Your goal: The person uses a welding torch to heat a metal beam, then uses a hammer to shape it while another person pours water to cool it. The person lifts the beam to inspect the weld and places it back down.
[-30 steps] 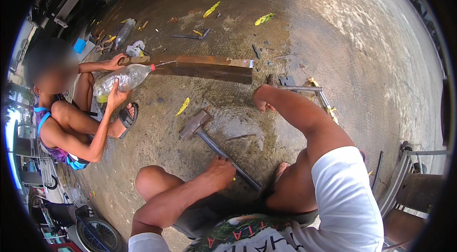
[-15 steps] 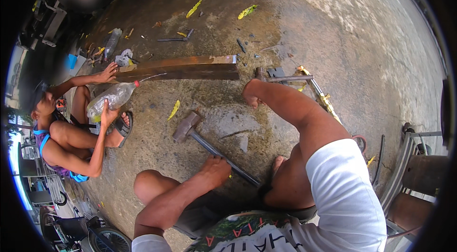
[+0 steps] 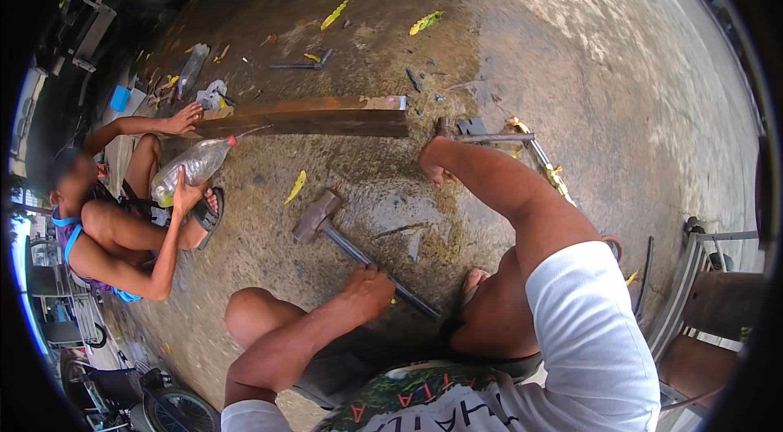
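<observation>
My left hand (image 3: pixel 367 292) is closed round the dark handle of a sledgehammer (image 3: pixel 316 218), whose blocky metal head lies on the wet concrete. My right hand (image 3: pixel 439 164) hangs bent at the wrist above the floor, its fingers curled; whatever they may hold is hidden. Just beyond it lies a smaller hammer (image 3: pixel 497 137), its handle pointing right. A long brown metal beam (image 3: pixel 302 116) lies across the floor ahead. At the left, a crouching co-worker rests one hand (image 3: pixel 184 117) on the beam's end and squeezes a clear plastic bottle (image 3: pixel 196 164) with a red cap, spraying a thin jet toward it.
A brass-ended cutting torch (image 3: pixel 541 156) lies at the right beside a dark metal plate (image 3: pixel 471 127). Farther off are an angled metal bar (image 3: pixel 303 65) and another plastic bottle (image 3: pixel 192 71). A metal-framed bench (image 3: pixel 708 301) stands right; a wheel (image 3: pixel 182 413) shows lower left.
The jet from the co-worker's bottle looks shorter and fainter. Both my hands keep nearly the same places, and the view has shifted slightly.
</observation>
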### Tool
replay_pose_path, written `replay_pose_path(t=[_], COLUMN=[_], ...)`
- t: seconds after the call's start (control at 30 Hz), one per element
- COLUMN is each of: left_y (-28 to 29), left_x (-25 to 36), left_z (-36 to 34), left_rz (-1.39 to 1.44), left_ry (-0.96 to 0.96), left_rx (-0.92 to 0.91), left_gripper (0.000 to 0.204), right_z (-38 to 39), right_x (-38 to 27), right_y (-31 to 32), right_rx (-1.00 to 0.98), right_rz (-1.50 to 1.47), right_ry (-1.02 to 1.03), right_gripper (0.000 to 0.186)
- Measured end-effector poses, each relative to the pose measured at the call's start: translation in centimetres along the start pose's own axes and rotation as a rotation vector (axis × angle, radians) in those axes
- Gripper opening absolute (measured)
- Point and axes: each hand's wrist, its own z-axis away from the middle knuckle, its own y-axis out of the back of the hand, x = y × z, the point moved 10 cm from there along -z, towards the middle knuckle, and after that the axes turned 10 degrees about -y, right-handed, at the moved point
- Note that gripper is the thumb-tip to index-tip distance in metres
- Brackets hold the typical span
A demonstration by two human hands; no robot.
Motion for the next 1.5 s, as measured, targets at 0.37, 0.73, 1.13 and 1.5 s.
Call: replay_pose_path(t=[0.37, 0.73, 1.13, 1.5], left_y=[-0.1, 0.1, 0.0, -0.4], left_x=[0.0, 0.3, 0.7, 0.5], left_z=[0.1, 0.1, -0.2, -0.5], left_rz=[-0.023, -0.059, -0.111, -0.099], left_ry=[0.013, -0.013, -0.076, -0.023], left_rx=[0.036, 0.117, 0.2, 0.145], left_gripper=[0.026, 0.023, 0.015, 0.019], right_z=[2.3, 2.1, -4.7, -4.9], right_x=[-0.1, 0.6, 1.6, 1.8], right_y=[0.0, -0.7, -3.3, -3.7], right_rx=[-0.024, -0.062, -0.165, -0.182], right_rz=[-0.127, -0.215, -0.285, -0.335], right_ry=[0.032, 0.012, 0.017, -0.021], right_gripper=[0.041, 0.042, 0.043, 0.042])
